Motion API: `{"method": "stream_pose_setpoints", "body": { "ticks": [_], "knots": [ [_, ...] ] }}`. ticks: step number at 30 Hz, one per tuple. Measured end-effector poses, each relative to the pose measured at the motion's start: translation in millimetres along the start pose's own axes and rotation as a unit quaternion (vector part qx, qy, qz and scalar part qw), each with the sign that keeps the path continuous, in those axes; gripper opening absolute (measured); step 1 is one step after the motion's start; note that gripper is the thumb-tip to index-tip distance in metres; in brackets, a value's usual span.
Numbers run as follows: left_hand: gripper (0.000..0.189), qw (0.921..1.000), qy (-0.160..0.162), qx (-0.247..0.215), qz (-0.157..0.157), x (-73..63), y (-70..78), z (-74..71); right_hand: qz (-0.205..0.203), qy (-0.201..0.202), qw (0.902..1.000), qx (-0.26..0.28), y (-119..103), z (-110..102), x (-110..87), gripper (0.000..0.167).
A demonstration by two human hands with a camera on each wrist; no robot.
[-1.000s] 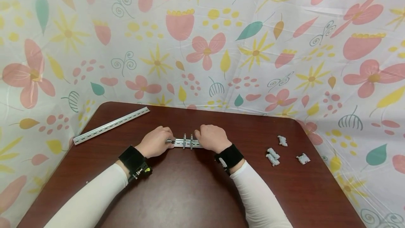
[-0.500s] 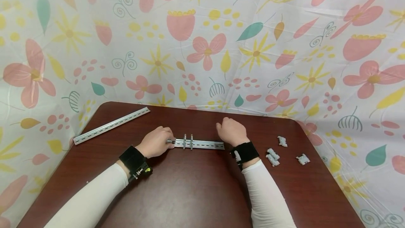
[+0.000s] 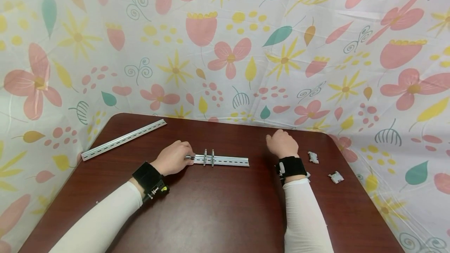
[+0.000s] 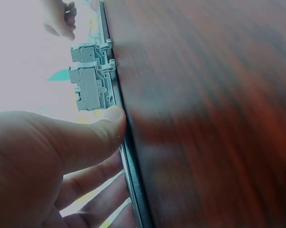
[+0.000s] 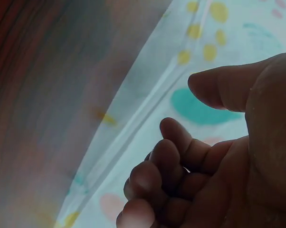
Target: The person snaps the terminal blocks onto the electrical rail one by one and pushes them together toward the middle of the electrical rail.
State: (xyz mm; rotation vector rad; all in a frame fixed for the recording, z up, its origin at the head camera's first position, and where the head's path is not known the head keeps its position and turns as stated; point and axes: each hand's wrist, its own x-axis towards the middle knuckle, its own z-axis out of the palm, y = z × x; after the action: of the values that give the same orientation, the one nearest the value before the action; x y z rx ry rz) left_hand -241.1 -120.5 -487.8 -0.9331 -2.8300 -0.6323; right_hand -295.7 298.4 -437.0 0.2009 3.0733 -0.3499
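My left hand (image 3: 174,157) grips the left end of a short slotted metal DIN rail (image 3: 230,161). In the left wrist view the thumb presses the rail's near edge, with the other fingers on its far side. Two slim grey terminal blocks (image 4: 90,86) stand upright on the rail, side by side with a small gap, just beyond the thumb. Over the table to the right of the rail is my right hand (image 3: 282,143). Its fingers are loosely curled, thumb apart, and the right wrist view shows nothing held.
A longer slotted DIN rail (image 3: 123,139) lies slanted at the back left. On the right lie two loose grey blocks, one farther back (image 3: 313,157) and another nearer (image 3: 336,177). A grey bit shows behind the right wrist. A floral curtain (image 3: 225,50) stands behind the table.
My right hand has left the rail's right part and moved right, uncovering the rail's end and now covering most of the paired grey blocks. The left hand and rail stay put.
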Motion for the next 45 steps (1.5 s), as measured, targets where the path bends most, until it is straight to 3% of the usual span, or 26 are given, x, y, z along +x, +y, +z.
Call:
{"method": "stream_pose_setpoints", "body": {
  "ticks": [9,19,30,39,45],
  "knots": [
    [0.016,0.9999,-0.008,0.005,-0.01,0.8,0.2,2.5,0.044,-0.02,0.9987,0.012,50.6,-8.6,-1.3,0.079],
    [0.015,1.0,-0.005,0.001,-0.006,2.1,2.2,1.0,0.103,-0.042,0.9937,0.015,88.0,-4.4,-2.2,0.088],
    [0.017,0.9999,-0.004,-0.001,-0.01,1.5,1.9,0.4,0.151,-0.063,0.9856,0.042,107.5,-11.7,-10.9,0.091],
    [0.017,0.9998,-0.007,-0.005,-0.019,1.4,1.4,0.8,0.192,-0.083,0.9765,0.051,127.4,-9.3,-5.2,0.092],
    [0.017,0.9998,-0.003,-0.007,-0.02,1.2,0.1,2.5,0.204,-0.067,0.975,0.056,130.0,-10.9,-5.5,0.089]
  ]
}}
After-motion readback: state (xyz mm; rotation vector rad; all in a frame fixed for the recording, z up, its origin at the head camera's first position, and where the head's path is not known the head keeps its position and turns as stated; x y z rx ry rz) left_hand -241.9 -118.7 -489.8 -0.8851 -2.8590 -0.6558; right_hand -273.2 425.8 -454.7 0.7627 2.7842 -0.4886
